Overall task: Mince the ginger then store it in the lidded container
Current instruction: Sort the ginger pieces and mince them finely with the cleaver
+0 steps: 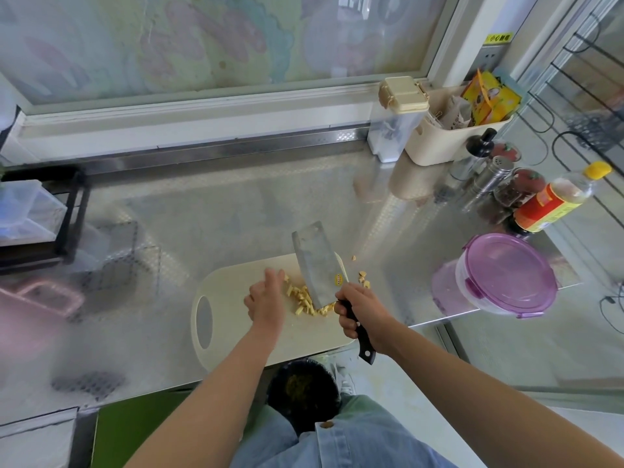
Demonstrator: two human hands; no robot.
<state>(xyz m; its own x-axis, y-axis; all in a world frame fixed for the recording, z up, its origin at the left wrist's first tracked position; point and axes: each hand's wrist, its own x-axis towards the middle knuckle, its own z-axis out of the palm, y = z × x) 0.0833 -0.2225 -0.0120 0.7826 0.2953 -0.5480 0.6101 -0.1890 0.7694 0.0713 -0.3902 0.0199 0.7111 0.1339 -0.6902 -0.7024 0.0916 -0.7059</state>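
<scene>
Mincing station, seen from beside the worker. The ginger [305,298] lies as a loose heap of pale yellow chunks near the middle of a white cutting board [236,332] on the steel tabletop [236,204]. A few stray pieces [363,278] sit just past the board's right edge.

The left hand [265,300] stands on edge against the left side of the heap. Its fingers [274,276] are straight and held together, and they wall the pieces in rather than pinch them. The right hand [358,314] has its fingers [345,319] curled round the black handle of a cleaver [315,261], whose broad blade is tilted with its near end down in the heap.

The pieces are probably light, firm, fibrous and a little moist, so they are likely to skip away under the blade and cling to the steel. They look better gathered by scooping with the flat of the blade and a flat palm than by picking them up singly.

The round container with the purple lid [506,275] stands closed, well apart at the right. Its side clips look like the place to take hold.
</scene>
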